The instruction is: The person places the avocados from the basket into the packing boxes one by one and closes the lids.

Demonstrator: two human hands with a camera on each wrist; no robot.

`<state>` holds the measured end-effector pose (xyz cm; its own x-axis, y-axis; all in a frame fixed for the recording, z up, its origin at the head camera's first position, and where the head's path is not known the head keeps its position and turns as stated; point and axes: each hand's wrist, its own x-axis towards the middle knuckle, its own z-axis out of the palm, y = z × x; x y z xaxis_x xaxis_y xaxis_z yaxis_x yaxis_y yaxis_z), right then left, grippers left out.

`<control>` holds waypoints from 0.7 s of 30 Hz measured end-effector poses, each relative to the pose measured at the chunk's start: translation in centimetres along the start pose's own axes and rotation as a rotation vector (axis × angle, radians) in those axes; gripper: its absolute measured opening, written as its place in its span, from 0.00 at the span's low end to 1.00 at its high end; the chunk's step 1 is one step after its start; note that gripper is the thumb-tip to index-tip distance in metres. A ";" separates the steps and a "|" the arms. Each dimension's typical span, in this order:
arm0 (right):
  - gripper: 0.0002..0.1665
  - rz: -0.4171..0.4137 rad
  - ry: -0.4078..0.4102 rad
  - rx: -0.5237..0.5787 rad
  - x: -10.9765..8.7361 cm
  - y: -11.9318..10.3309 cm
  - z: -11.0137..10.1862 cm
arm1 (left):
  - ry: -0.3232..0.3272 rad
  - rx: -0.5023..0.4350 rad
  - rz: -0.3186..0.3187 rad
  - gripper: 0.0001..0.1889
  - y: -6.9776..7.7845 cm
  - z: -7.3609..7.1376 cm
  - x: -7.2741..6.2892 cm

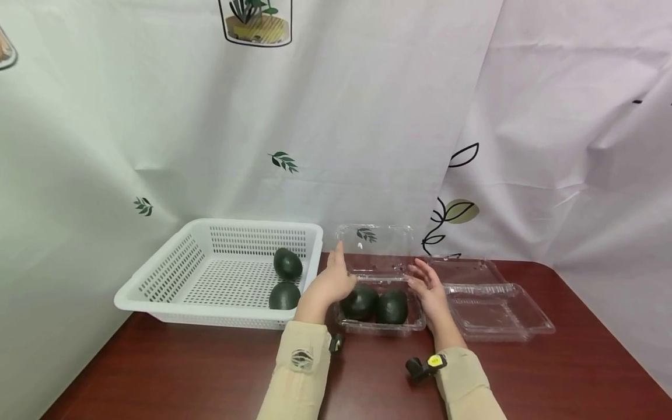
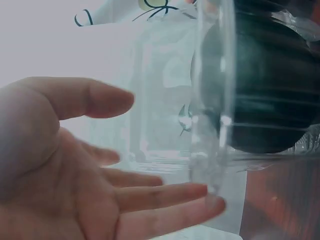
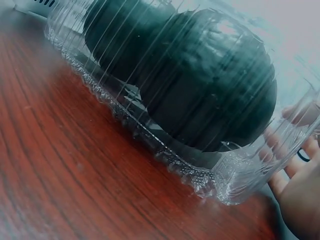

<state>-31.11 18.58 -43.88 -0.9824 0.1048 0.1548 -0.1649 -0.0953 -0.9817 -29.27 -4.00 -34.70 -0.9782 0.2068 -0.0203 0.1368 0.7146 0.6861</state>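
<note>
Two dark green avocados (image 1: 359, 303) (image 3: 210, 80) lie side by side in a clear plastic clamshell box (image 1: 380, 328). Its lid (image 1: 388, 238) stands raised at the back. At the box's left side is my left hand (image 1: 332, 284), fingers extended; in the left wrist view the lower fingertips (image 2: 212, 204) come right up to the clear plastic edge. My right hand (image 1: 431, 296) is by the right side, with fingers (image 3: 280, 165) spread along the box wall and seen partly through it. Neither palm holds anything.
A white perforated basket (image 1: 220, 317) stands on the left, with two more avocados (image 1: 287, 264) at its right end. On the right lies another clear clamshell box (image 1: 490, 315), opened out. Behind the dark red table (image 1: 226, 373) hangs a white printed curtain (image 1: 367, 116).
</note>
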 end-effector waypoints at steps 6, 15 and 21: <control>0.31 -0.015 0.016 0.004 0.1 0.2 0.1 | 0.129 -0.036 0.023 0.48 0.2 -0.5 0.0; 0.24 -0.052 0.056 0.012 0.0 0.4 0.3 | 0.177 0.024 0.113 0.36 0.2 -1.5 -0.8; 0.25 0.023 0.087 0.009 0.0 0.0 0.4 | 0.108 0.069 0.163 0.24 0.4 -2.3 -1.3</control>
<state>-31.16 18.16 -43.88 -0.9745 0.1885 0.1220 -0.1440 -0.1079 -0.9837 -28.26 -5.49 -32.71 -0.9528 0.2529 0.1680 0.3015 0.7224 0.6223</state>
